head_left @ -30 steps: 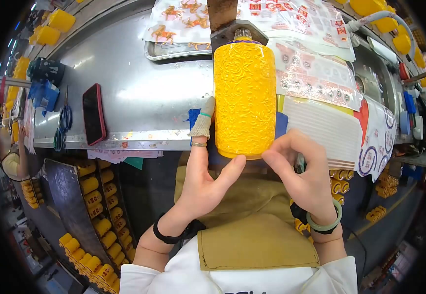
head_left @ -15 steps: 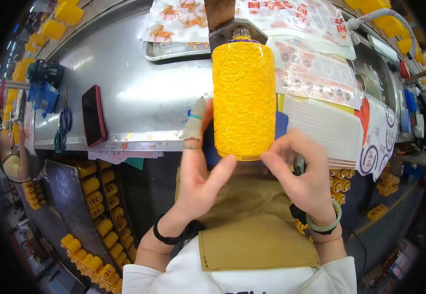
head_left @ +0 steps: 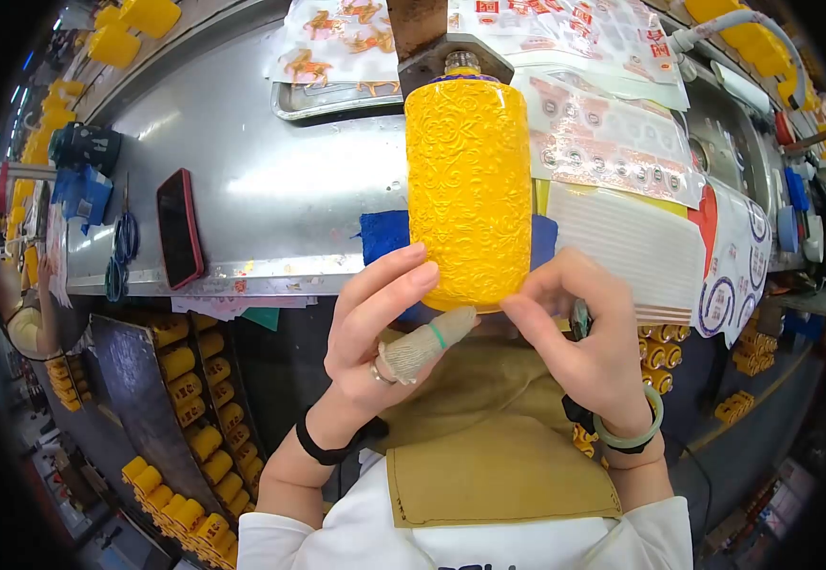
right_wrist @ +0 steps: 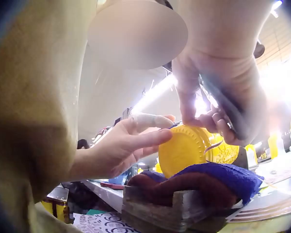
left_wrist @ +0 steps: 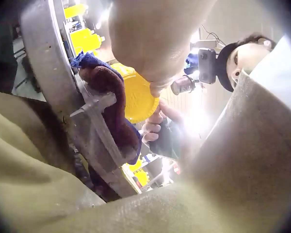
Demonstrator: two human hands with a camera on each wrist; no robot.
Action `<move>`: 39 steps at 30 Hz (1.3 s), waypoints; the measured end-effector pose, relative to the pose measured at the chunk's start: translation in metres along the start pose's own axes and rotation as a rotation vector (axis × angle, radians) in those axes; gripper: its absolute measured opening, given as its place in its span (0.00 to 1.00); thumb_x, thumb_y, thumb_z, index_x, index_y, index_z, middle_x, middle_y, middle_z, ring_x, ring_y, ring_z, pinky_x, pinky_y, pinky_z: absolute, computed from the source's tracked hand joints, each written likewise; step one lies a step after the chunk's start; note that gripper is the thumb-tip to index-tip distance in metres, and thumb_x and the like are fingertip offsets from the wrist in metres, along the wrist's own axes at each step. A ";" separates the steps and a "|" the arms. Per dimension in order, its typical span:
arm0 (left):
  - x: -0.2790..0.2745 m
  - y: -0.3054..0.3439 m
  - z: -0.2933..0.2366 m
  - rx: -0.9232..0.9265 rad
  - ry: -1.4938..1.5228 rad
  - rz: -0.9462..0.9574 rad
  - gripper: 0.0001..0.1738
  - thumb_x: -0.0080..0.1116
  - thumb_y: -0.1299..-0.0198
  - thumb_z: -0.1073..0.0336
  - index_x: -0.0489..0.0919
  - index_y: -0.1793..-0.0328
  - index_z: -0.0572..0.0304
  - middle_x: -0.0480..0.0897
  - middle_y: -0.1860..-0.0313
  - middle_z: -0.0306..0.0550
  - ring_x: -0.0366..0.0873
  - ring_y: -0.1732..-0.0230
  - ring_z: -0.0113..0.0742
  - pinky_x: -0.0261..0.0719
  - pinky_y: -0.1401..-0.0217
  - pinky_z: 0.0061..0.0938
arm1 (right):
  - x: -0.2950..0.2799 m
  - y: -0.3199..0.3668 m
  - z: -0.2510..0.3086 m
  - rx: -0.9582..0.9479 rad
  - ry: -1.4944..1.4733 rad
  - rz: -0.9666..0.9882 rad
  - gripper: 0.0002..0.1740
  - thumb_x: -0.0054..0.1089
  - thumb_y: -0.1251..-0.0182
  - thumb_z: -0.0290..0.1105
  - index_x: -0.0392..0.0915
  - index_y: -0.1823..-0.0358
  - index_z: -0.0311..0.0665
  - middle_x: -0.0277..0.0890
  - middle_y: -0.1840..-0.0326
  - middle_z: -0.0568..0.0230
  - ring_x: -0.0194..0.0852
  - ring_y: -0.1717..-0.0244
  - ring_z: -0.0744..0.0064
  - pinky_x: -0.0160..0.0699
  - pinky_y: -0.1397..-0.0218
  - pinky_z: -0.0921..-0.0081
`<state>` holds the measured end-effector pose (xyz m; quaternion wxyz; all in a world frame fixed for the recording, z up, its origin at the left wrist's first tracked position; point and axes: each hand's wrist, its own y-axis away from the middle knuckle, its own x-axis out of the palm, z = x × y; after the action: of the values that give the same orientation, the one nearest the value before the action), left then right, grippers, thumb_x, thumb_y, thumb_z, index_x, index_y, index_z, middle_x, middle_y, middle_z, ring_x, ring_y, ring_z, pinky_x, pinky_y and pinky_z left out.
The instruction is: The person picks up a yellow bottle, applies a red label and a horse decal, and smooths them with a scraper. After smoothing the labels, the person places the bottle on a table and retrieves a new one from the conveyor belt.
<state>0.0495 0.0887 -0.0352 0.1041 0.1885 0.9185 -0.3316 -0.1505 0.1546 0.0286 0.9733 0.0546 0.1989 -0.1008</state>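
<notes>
A yellow embossed bottle (head_left: pixel 468 190) lies on its side, base toward the person. My left hand (head_left: pixel 375 323) is at the base's left side, fingers extended; one finger wears a pale cloth cover (head_left: pixel 418 350) with a green band. In the right wrist view the left thumb (right_wrist: pixel 157 138) is at the rim of the base. My right hand (head_left: pixel 589 328) has thumb and forefinger together at the base's right edge. Its other fingers curl round a dark, slim tool (right_wrist: pixel 228 104), whose kind I cannot tell. A blue cloth (head_left: pixel 384 233) lies under the bottle over a support.
A metal bracket (head_left: pixel 456 55) stands at the bottle's neck. White padded sheets (head_left: pixel 622 247) and decal sheets (head_left: pixel 613 157) lie right. A red-edged phone (head_left: pixel 180 228) and blue-handled scissors (head_left: pixel 126 237) lie left. Racks of yellow bottles (head_left: pixel 185 389) stand below the table.
My left hand has turned over: its covered finger, pointing up along the bottle before, now points toward the base. More blue cloth shows at left. The right hand stays at the base edge.
</notes>
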 end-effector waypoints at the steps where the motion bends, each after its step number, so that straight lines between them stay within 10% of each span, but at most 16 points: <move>1: 0.001 0.000 0.005 0.045 -0.025 -0.019 0.36 0.80 0.52 0.79 0.79 0.34 0.66 0.78 0.34 0.57 0.79 0.32 0.51 0.82 0.31 0.38 | 0.000 0.000 0.000 -0.007 0.001 0.003 0.07 0.73 0.37 0.22 0.80 0.66 0.32 0.79 0.69 0.60 0.78 0.70 0.71 0.76 0.66 0.75; 11: -0.004 -0.015 -0.009 0.072 -0.175 0.054 0.15 0.72 0.48 0.78 0.90 0.52 0.62 0.85 0.38 0.55 0.82 0.36 0.55 0.89 0.37 0.42 | -0.002 0.000 0.001 0.013 -0.006 0.010 0.07 0.73 0.37 0.23 0.81 0.65 0.32 0.79 0.70 0.59 0.78 0.70 0.70 0.76 0.66 0.74; 26: 0.000 -0.017 -0.002 0.190 -0.225 0.091 0.12 0.71 0.44 0.77 0.90 0.53 0.58 0.86 0.39 0.51 0.83 0.36 0.55 0.88 0.34 0.44 | -0.015 0.000 0.001 0.087 0.020 0.078 0.06 0.71 0.35 0.25 0.83 0.63 0.29 0.81 0.69 0.58 0.77 0.70 0.67 0.75 0.63 0.71; 32: 0.005 0.003 0.010 -0.037 -0.055 -0.082 0.25 0.76 0.49 0.82 0.85 0.43 0.70 0.84 0.37 0.58 0.83 0.35 0.53 0.86 0.33 0.38 | -0.019 0.001 -0.001 0.071 0.012 0.059 0.06 0.70 0.34 0.25 0.83 0.64 0.29 0.81 0.69 0.58 0.77 0.70 0.68 0.75 0.63 0.71; 39: 0.003 -0.007 -0.003 0.231 -0.357 0.050 0.19 0.75 0.48 0.79 0.90 0.50 0.55 0.82 0.35 0.57 0.80 0.34 0.56 0.84 0.32 0.40 | -0.021 0.002 -0.003 0.082 0.023 0.055 0.06 0.70 0.35 0.24 0.82 0.65 0.29 0.81 0.70 0.58 0.76 0.70 0.68 0.75 0.64 0.71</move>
<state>0.0443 0.0868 -0.0299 0.2513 0.1604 0.8362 -0.4603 -0.1699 0.1601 0.0348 0.9703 0.1012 0.2042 -0.0814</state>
